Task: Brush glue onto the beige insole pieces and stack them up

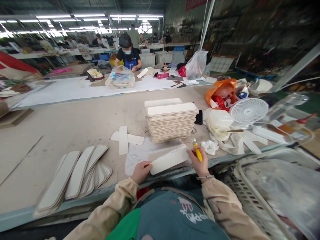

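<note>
- worktable (100, 113): beige, under everything here.
- fanned strips (72, 175): overlapping in bunches near the table's front edge, left of the hands.
- tall stack (172, 123): rounded-end pieces, beyond the hands.
- pale sheet (131, 160): lying flat, partly beneath the white strip.
- white strip (170, 160): slanting between both hands, its right end higher in view.
- left hand (142, 171): fingers closed, pinching the strip's left end.
- right hand (200, 162): fingers curled around the yellow-handled tool, fingertips at the strip's right end.
- yellow-handled tool (198, 153): metal head pointing away from the person.
</note>
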`<state>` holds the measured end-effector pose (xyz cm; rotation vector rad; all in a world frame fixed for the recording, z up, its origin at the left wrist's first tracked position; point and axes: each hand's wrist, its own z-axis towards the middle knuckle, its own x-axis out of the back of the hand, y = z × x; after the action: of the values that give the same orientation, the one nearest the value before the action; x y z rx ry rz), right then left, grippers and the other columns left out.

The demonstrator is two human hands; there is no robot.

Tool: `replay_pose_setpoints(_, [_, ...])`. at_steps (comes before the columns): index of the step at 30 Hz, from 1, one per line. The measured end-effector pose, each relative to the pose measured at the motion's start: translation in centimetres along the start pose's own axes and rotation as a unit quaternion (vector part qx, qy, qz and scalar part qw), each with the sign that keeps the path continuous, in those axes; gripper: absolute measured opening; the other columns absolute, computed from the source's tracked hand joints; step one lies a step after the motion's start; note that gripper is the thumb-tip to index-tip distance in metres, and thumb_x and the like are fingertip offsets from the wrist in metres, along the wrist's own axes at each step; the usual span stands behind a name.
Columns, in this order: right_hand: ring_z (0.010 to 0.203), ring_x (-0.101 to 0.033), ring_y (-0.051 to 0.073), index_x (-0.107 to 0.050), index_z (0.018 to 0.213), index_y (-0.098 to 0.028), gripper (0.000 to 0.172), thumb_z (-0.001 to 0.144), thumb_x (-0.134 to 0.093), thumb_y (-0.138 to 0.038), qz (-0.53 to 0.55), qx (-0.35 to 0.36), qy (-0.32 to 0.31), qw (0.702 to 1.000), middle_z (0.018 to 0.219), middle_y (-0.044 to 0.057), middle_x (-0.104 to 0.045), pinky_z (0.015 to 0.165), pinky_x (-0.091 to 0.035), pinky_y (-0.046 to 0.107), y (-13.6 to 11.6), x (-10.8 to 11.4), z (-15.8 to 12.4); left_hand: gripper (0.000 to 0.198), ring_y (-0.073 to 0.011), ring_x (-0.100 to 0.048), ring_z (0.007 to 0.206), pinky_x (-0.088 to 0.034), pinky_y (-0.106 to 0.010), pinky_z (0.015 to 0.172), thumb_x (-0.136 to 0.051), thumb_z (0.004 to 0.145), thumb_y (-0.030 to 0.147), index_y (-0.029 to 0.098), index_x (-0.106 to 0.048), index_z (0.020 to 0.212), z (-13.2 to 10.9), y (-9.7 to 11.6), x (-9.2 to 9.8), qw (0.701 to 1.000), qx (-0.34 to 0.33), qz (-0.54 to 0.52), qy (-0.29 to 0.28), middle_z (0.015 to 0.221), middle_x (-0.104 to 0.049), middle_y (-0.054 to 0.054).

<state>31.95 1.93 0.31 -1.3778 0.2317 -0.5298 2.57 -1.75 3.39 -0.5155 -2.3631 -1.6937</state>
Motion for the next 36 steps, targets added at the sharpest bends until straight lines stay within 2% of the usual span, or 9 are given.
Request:
replay_pose_setpoints(3, [0.069,-0.063,0.017,-0.054,0.093,-0.021,0.04,0.069,-0.073,-0.047,-0.027,0.006,-0.013,1.0,0.077,0.0,-0.064,0.073,-0.052,0.034,0.6,-0.9,1.5,0.018,-0.0144,-0.056,0.066,-0.043,-0.025,0.066,-0.061,0.07,0.03,0.016,-0.069,0.08,1.6,-0.1,-0.1,0.997,-0.012,0.05,0.053,0.067,-0.064,0.0])
replay_pose_setpoints(7, [0.069,-0.063,0.018,-0.054,0.093,-0.021,0.04,0.07,-0.07,-0.049,-0.058,0.013,-0.026,0.998,0.076,0.0,-0.064,0.074,-0.051,0.035,1.5,-1.5,2.4,0.019,-0.0124,-0.055,0.061,-0.042,-0.024,0.065,-0.063,0.071,0.025,0.018,-0.064,0.088,2.3,-0.6,-0.4,0.991,-0.009,0.097,0.091,0.063,-0.06,0.004])
replay_pose_setpoints(19, [0.071,-0.064,0.021,-0.055,0.097,-0.021,0.044,0.072,-0.066,-0.056,-0.135,0.036,-0.048,0.989,0.081,0.004,-0.068,0.071,-0.051,0.038,2.8,-1.3,2.7,0.024,-0.0136,-0.058,0.062,-0.042,-0.025,0.066,-0.067,0.071,0.028,0.018,-0.061,0.092,2.2,-0.4,-0.4,0.983,-0.018,0.171,0.071,0.063,-0.062,0.005])
replay_pose_setpoints(24, [0.073,-0.066,0.022,-0.052,0.097,-0.022,0.037,0.076,-0.064,-0.051,-0.135,0.042,-0.064,0.988,0.087,0.005,-0.069,0.073,-0.051,0.039,3.0,-1.3,2.7,0.021,-0.0137,-0.058,0.061,-0.043,-0.026,0.065,-0.064,0.072,0.029,0.018,-0.063,0.091,2.1,-0.3,-0.3,0.979,-0.037,0.188,0.064,0.063,-0.061,0.005])
replay_pose_setpoints(31, [0.081,-0.065,0.023,-0.052,0.098,-0.023,0.035,0.076,-0.065,-0.047,-0.144,0.057,-0.061,0.986,0.095,0.006,-0.068,0.077,-0.052,0.04,3.4,-0.8,2.6,0.025,-0.0163,-0.059,0.067,-0.047,-0.03,0.069,-0.063,0.071,0.033,0.017,-0.066,0.09,2.3,-0.7,-0.2,0.973,-0.063,0.207,0.077,0.073,-0.062,-0.001])
replay_pose_setpoints(36, [0.081,-0.063,0.022,-0.053,0.099,-0.024,0.033,0.076,-0.065,-0.043,-0.148,0.074,-0.07,0.984,0.093,0.005,-0.066,0.078,-0.051,0.04,3.4,-0.8,2.6,0.026,-0.0162,-0.058,0.065,-0.048,-0.031,0.068,-0.062,0.072,0.034,0.017,-0.067,0.09,2.3,-1.0,-0.2,0.97,-0.08,0.215,0.08,0.072,-0.061,-0.001])
